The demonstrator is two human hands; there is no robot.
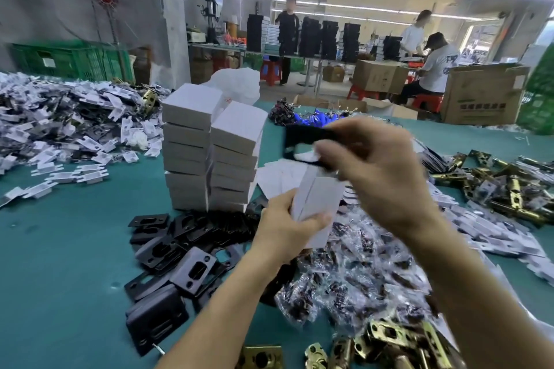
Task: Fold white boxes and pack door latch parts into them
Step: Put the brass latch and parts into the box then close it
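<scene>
— Status of the left hand [287, 220]?
— Raised over the green table [66, 249]. Fingers and thumb are curled round the lower end of a white box [317, 198]. The box is held roughly upright in the air, above the parts on the table.

— Right hand [377, 171]?
— Just above the box and a little behind it. Thumb and fingers pinch a black plate [302, 141] at its right end, and the plate sticks out to the left. It is blurred, so I cannot tell from here whether its lower edge touches the top of the box.

— Finished stock?
— Two stacks of closed boxes [209, 144] stand side by side and touching, behind the hands to the left. A few flat box blanks [277, 177] lie fanned just right of the stacks.

— Parts supply?
— A heap of plates [180, 249] lies at the foot of the stacks, left of the left forearm. Clear bags of screws [359, 266] lie directly below both hands. Brass latches [509, 189] are piled at the right, well apart from the stacks, with more at the near edge. White card pieces [66, 123], mixed with dark parts, cover the far left of the table.
</scene>
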